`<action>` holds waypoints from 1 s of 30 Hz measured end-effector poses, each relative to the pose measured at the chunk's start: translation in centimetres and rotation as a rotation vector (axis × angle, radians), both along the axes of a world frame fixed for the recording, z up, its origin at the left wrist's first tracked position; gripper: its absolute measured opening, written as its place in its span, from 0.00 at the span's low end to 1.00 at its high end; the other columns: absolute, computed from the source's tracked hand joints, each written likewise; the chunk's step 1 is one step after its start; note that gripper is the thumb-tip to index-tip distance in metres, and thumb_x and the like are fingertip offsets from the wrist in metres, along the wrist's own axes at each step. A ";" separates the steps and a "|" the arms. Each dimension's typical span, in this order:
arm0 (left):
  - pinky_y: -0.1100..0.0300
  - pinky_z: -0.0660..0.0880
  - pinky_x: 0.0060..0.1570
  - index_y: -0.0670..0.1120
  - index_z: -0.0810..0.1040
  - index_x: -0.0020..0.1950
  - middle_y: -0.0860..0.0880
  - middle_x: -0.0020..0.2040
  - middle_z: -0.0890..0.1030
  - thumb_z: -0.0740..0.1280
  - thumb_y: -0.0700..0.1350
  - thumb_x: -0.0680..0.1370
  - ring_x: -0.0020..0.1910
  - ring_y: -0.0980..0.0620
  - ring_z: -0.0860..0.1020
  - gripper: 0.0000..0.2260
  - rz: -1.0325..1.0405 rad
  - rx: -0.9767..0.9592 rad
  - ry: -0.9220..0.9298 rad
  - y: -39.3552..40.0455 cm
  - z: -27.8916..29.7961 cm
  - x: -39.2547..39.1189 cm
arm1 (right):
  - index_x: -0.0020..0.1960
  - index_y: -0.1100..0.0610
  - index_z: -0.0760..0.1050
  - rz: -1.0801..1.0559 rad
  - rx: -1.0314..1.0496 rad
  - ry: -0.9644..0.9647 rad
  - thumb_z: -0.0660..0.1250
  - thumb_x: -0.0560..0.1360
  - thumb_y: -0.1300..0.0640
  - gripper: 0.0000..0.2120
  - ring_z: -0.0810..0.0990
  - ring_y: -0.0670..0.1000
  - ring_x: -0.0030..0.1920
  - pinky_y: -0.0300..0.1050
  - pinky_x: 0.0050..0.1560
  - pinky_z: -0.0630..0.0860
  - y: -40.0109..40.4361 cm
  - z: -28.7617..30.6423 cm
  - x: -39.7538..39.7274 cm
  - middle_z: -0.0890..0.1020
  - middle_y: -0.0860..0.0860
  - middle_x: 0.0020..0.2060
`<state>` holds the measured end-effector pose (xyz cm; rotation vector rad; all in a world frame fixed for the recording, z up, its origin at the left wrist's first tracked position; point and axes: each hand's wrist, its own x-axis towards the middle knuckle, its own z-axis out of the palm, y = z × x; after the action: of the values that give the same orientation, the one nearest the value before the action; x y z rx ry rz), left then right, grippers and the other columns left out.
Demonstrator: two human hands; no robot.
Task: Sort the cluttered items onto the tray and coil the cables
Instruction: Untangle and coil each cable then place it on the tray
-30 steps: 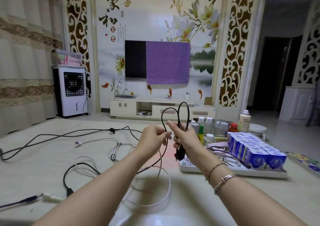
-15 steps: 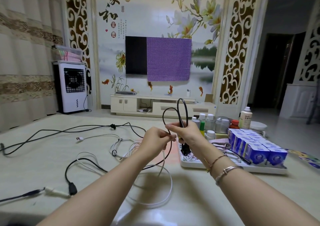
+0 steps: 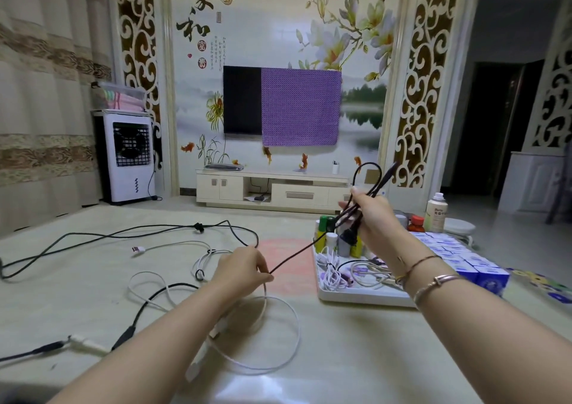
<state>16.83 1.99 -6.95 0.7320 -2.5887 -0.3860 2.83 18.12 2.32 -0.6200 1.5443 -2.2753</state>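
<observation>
Black cable (image 3: 291, 256) is what the person is winding up right now. It stretches tight in the air between the two hands, above the floor (image 3: 77, 295). The right hand (image 3: 373, 217) is raised over the far end of the tray and grips a small bunch of loops, and a plug hangs just under it. The left hand (image 3: 243, 269) is lower, nearer the middle, and pinches the same cable between thumb and fingers. The long rest of the cable runs off to the left across the floor.

What could go wrong? The loops in the right hand look loose, so they might spring open if the grip slips. The tail on the floor has a small knot (image 3: 198, 227) in it, and I think it could catch as it is pulled in. A white cable (image 3: 278, 335) lies in a ring right under the left hand and could get dragged along too. The hanging plug swings close to the little bottles (image 3: 323, 233) and might knock one over.

Over on the right, the white tray (image 3: 356, 298) already holds a lot. At the near end lies a heap of pale cables (image 3: 346, 275), though it is hard to tell how many. Behind them stand the bottles, and along the right side sit rows of blue and white boxes (image 3: 464, 259).
</observation>
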 end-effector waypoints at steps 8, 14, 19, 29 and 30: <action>0.58 0.66 0.48 0.52 0.85 0.43 0.53 0.44 0.84 0.70 0.55 0.73 0.49 0.52 0.78 0.08 0.003 -0.087 0.189 0.0 2.0 -0.6 | 0.55 0.60 0.65 0.075 0.473 0.413 0.55 0.82 0.55 0.08 0.66 0.48 0.28 0.41 0.30 0.66 -0.2 -0.9 1.2 0.66 0.52 0.31; 0.58 0.73 0.48 0.50 0.85 0.38 0.55 0.32 0.83 0.72 0.53 0.71 0.37 0.58 0.80 0.08 -0.073 -0.016 0.373 1.2 4.5 -0.8 | 0.53 0.59 0.72 0.301 0.658 0.568 0.61 0.78 0.62 0.05 0.62 0.46 0.26 0.37 0.26 0.60 -1.2 -2.7 2.5 0.65 0.49 0.30; 0.54 0.77 0.46 0.52 0.84 0.38 0.56 0.33 0.83 0.73 0.53 0.69 0.38 0.59 0.81 0.05 -0.103 0.038 0.439 1.2 4.5 -1.4 | 0.50 0.61 0.74 0.453 0.665 0.536 0.64 0.77 0.65 0.03 0.57 0.46 0.22 0.36 0.22 0.55 -1.3 -3.1 3.0 0.80 0.51 0.28; 0.55 0.73 0.53 0.51 0.84 0.42 0.56 0.37 0.84 0.68 0.49 0.75 0.43 0.57 0.80 0.06 -0.026 0.093 0.189 0.4 1.9 -1.6 | 0.53 0.65 0.75 -0.095 0.336 0.373 0.58 0.81 0.62 0.09 0.74 0.47 0.26 0.33 0.25 0.68 -0.9 -1.9 0.1 0.78 0.53 0.27; 0.55 0.74 0.54 0.51 0.84 0.42 0.55 0.38 0.84 0.68 0.49 0.75 0.45 0.57 0.80 0.06 -0.024 0.097 0.192 0.1 1.8 -1.7 | 0.54 0.65 0.75 -0.135 0.306 0.349 0.58 0.81 0.61 0.10 0.75 0.46 0.27 0.31 0.26 0.69 -0.5 -1.6 -0.3 0.77 0.52 0.27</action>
<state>15.09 2.13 -5.18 0.6624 -2.4139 -0.5643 2.57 17.63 0.68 -0.8815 2.1052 -2.0348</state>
